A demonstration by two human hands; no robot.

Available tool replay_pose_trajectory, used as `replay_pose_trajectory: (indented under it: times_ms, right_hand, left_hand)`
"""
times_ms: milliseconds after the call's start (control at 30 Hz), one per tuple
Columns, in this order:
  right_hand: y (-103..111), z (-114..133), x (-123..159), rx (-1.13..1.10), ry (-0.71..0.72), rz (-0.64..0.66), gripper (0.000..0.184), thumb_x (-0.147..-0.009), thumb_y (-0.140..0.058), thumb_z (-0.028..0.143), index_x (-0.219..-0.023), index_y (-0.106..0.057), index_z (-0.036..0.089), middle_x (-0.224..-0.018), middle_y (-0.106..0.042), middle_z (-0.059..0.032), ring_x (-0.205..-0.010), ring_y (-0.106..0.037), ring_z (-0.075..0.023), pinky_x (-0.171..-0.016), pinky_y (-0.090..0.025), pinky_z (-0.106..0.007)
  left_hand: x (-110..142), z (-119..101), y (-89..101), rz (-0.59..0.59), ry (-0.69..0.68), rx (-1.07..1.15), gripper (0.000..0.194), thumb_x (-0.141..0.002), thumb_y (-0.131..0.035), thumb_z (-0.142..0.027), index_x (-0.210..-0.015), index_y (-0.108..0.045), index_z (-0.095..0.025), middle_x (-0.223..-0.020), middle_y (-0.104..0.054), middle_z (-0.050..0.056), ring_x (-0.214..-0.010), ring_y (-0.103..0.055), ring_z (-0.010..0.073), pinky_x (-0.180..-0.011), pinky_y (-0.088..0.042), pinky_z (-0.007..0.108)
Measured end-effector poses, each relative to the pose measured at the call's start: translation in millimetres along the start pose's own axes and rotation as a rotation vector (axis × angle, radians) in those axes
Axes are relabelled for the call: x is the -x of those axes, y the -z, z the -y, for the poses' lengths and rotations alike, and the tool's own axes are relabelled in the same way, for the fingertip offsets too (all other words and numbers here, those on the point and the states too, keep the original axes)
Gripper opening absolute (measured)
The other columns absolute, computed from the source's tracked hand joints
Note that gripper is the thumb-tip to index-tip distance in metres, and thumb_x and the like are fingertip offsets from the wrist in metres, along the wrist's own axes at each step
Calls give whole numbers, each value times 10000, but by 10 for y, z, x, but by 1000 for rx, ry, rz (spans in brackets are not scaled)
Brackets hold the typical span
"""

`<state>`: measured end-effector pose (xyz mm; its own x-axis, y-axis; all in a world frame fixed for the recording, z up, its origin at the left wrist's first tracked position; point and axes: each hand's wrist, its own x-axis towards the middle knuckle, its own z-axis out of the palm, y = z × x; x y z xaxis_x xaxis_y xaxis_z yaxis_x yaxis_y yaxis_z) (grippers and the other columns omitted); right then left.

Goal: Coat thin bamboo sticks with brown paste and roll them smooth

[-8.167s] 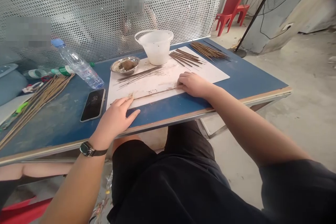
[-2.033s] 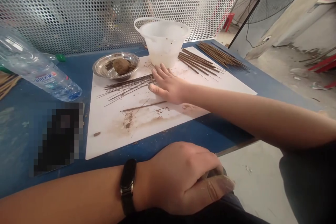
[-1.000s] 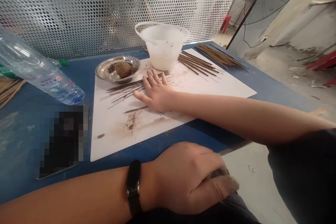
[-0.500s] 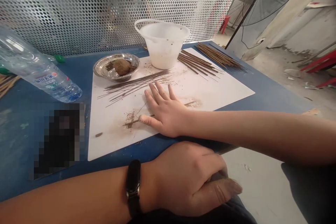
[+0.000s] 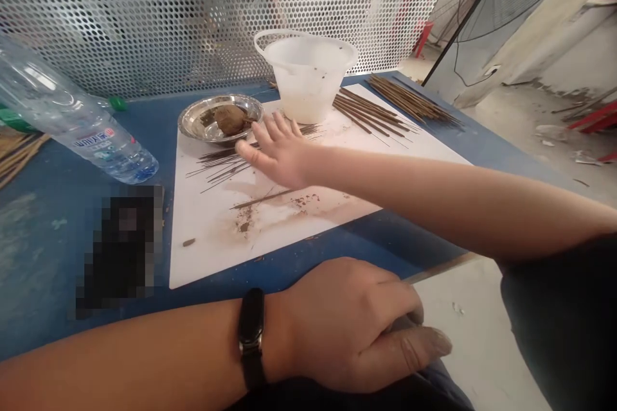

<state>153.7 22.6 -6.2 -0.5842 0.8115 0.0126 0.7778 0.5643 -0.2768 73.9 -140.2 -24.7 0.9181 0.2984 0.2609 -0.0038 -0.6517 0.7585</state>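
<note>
open right hand (image 5: pixel 279 155) out over the white plastic sheet (image 5: pixel 202 257), reaching in from 3 o'clock; fingers (image 5: pixel 270 126) spread wide, nothing visibly held. thin incense sticks (image 5: pixel 219 166) in a loose fan at the hand's 9 o'clock, partly under the fingertips, long axis running roughly 8 to 2 o'clock; contact between tips and sticks not determinable from this view. single stick (image 5: pixel 264 199) at about 7 o'clock from the palm, apart from the fan, on a similar slant. right hand clearly the nearer to the sticks. left hand (image 5: pixel 347 327) well apart at 6 o'clock, off the sheet, at the near edge of the blue tabletop (image 5: pixel 289 257); fingers curled shut, thumb (image 5: pixel 414 350) coated in grey-brown paste, anything inside the curl hidden. steel dish (image 5: pixel 186 125) with brown paste lump (image 5: pixel 230 120) at 11 o'clock from the hand; white plastic pail (image 5: pixel 308 70) at 1 o'clock; thicker stick bundle (image 5: pixel 414 101) farther off at 2 to 3 o'clock.
</note>
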Motion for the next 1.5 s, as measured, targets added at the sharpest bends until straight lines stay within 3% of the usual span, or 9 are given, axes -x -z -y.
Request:
replay_pose_trajectory:
  times_ms: [200,467,567,700,867,967,1233,1333,1500]
  right_hand:
    - [-315,217,378,-38,-57,-47,1042,-970,-95,819,-1714,-108,90,-1789,-10,-155,-1635,121,-389,-1301,46,-637]
    - [-302,394,835,-66,-1,20,1115,-962,-78,841,-1675,-225,-4,-1764,-68,-233,-1640,77,-381,-1312,36,-605]
    - [-317,376,714,-66,-35,-5,1106,-962,-94,842,-1683,-209,11,-1766,-52,-221,-1640,82,-384,-1307,37,-624]
    - [-299,284,337,-50,-71,-26,1084,-958,-128,841,-1702,-172,55,-1776,-47,-186,-1639,95,-377,-1305,43,-630]
    - [-263,196,4,-11,-133,19,1075,-950,-172,839,-1712,-148,80,-1783,-18,-160,-1635,127,-368,-1296,79,-636]
    - [-292,202,88,-34,-94,-6,1083,-952,-162,840,-1708,-142,65,-1781,-29,-178,-1636,120,-378,-1287,88,-651]
    - [-302,382,754,-57,0,22,1094,-974,-123,828,-1684,-179,-2,-1767,-42,-236,-1637,110,-384,-1290,88,-637]
    - [-317,366,676,-57,-17,10,1076,-975,-120,824,-1694,-159,25,-1774,-25,-222,-1636,120,-384,-1283,101,-644]
    - [-276,188,242,-53,-55,6,1039,-979,-164,810,-1712,-111,74,-1785,-24,-186,-1630,113,-422,-1275,59,-689]
  left_hand:
    - [-9,-7,8,8,25,33,526,-1073,-425,-600,-968,-692,-159,-855,-735,85,-788,-679,213,-745,-503,316]
    - [-5,-9,-33,-13,-11,-38,653,-1063,-389,-652,-939,-727,-107,-763,-674,84,-688,-610,197,-669,-464,320]
    - [1,-11,-50,-8,-41,-109,695,-1064,-360,-664,-937,-741,-97,-769,-679,87,-697,-609,206,-668,-444,337]
    - [1,-5,-39,7,-57,-133,685,-1078,-349,-639,-977,-742,-87,-815,-705,85,-727,-627,206,-689,-436,344]
    - [-5,3,-17,22,-63,-108,645,-1087,-361,-613,-968,-727,-94,-825,-713,83,-745,-633,199,-725,-449,336]
    - [-7,0,-10,21,-53,-101,639,-1086,-358,-617,-945,-721,-110,-814,-710,77,-737,-627,199,-716,-453,335]
    - [-15,-6,-63,13,-66,-174,672,-1080,-340,-644,-853,-702,-124,-742,-662,68,-678,-590,191,-692,-443,335]
    - [-11,1,-105,7,-106,-272,701,-1078,-308,-660,-835,-699,-131,-723,-655,61,-669,-578,197,-664,-413,357]
    - [-4,16,-111,26,-94,-277,695,-1087,-294,-648,-901,-721,-132,-756,-678,53,-706,-603,199,-661,-400,362]
